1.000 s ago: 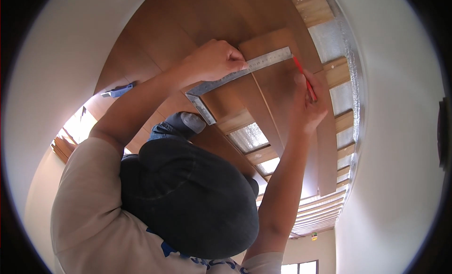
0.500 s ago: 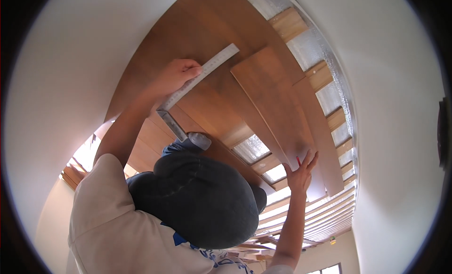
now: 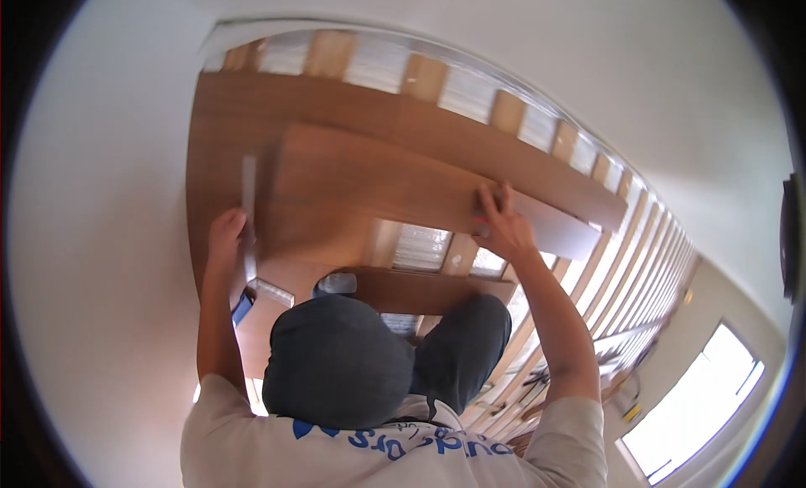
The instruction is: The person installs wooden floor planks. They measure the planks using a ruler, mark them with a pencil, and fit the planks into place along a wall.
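Observation:
My left hand (image 3: 225, 233) is closed around the long blade of a metal carpenter's square (image 3: 249, 186). The short leg of the square points toward my knee. A loose brown floorboard (image 3: 382, 176) lies on top of the laid boards (image 3: 336, 98), slightly askew to them. Two fingers of my right hand (image 3: 509, 232) rest on this loose board near its right part. By the thumb shows a small red tip, apparently a red pencil (image 3: 481, 223) held in that hand; most of it is hidden.
Light wooden joists (image 3: 424, 77) with silvery sheeting between them run along the far wall and off to the right. Another plank (image 3: 403, 288) lies by my foot (image 3: 336, 282). A white wall (image 3: 109, 236) stands close on the left. A bright window (image 3: 701, 404) is at the right.
My head view has turned, so the boards now run across the picture. My left hand with the square is lower and beside the loose board's left end. My right hand stays on the loose board.

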A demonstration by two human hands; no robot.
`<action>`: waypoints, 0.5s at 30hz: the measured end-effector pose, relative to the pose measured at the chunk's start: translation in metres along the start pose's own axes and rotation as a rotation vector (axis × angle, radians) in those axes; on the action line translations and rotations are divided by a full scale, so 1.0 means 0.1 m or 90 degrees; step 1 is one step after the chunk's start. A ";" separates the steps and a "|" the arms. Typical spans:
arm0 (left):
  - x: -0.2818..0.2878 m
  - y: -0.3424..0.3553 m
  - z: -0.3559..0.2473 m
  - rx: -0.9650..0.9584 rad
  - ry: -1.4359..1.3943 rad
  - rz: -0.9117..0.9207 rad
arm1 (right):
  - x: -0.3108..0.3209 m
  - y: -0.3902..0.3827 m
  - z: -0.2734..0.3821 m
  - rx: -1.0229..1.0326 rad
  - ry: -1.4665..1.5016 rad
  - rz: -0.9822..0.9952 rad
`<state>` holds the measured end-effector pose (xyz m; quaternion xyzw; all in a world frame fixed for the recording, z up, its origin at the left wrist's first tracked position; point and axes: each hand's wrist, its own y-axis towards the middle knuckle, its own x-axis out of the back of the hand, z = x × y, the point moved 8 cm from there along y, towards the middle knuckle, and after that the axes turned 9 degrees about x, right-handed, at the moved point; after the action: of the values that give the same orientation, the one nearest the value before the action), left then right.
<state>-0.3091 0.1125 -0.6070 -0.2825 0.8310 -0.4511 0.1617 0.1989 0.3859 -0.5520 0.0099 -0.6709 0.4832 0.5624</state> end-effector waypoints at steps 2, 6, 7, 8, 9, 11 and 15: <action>-0.10 -0.12 -0.09 -0.010 -0.005 0.037 | 0.12 -0.02 0.33 0.016 0.024 0.037; -0.34 -0.41 -0.54 -0.131 0.073 0.121 | 0.09 -0.02 1.00 0.064 0.073 0.040; -0.41 -0.42 -0.59 -0.153 0.051 0.178 | -0.01 0.01 1.12 0.079 0.087 0.008; -0.46 -0.47 -0.66 -0.159 0.066 0.187 | -0.05 0.06 1.24 0.068 0.097 -0.003; -0.49 -0.53 -0.74 -0.165 0.100 0.163 | -0.09 0.09 1.38 0.079 0.101 -0.004; -0.67 -0.60 -0.86 -0.177 0.148 0.146 | -0.20 0.12 1.54 0.080 0.114 -0.015; -1.16 -0.60 -1.06 -0.229 0.195 0.183 | -0.27 0.16 1.70 0.103 0.151 -0.046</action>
<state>-0.2535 0.2277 -0.4980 -0.1147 0.9439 -0.3064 0.0438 0.0735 0.2683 -0.5663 0.0223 -0.5578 0.5128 0.6522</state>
